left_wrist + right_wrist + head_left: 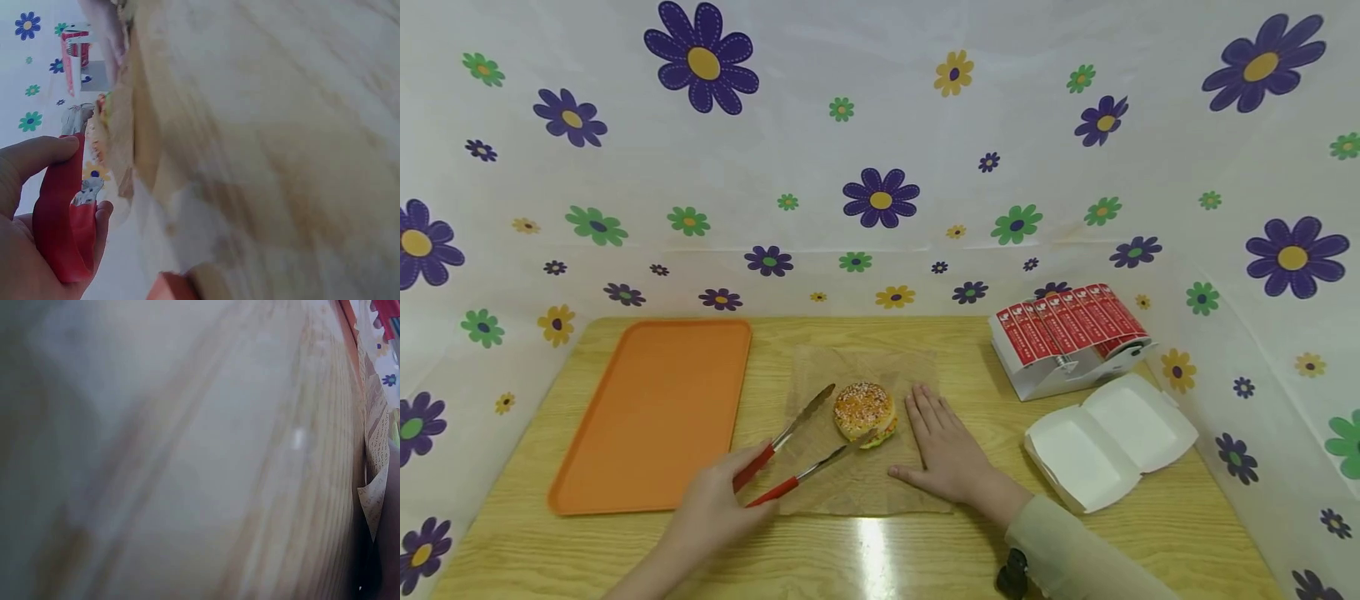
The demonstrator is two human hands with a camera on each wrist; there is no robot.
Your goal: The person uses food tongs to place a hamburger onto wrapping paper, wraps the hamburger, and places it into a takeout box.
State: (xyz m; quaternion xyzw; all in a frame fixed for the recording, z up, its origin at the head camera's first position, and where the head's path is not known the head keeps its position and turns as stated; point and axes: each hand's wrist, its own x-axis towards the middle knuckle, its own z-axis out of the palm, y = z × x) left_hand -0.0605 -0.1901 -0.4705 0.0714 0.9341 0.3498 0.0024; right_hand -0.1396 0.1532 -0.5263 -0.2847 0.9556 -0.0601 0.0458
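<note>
My left hand (718, 496) grips a pair of tongs (772, 492) by its red handles, also seen in the left wrist view around the red grip (59, 212). The two metal arms are spread apart. One tip lies left of a sesame-bun burger (863, 410), the other reaches the burger's lower right edge; whether it touches is hard to tell. Brown printed paper (842, 492) lies flat under the burger. Flat on the right part of the paper rests my right hand (951, 454), fingers straight, to the right of the burger and apart from it.
An orange tray (655, 417) lies on the wooden table at the left. On the right are an opened white clamshell box (1086, 458) and, behind it, a white holder (1037, 379) with several red packets (1071, 321). Flower-patterned cloth (925, 142) walls the back and sides.
</note>
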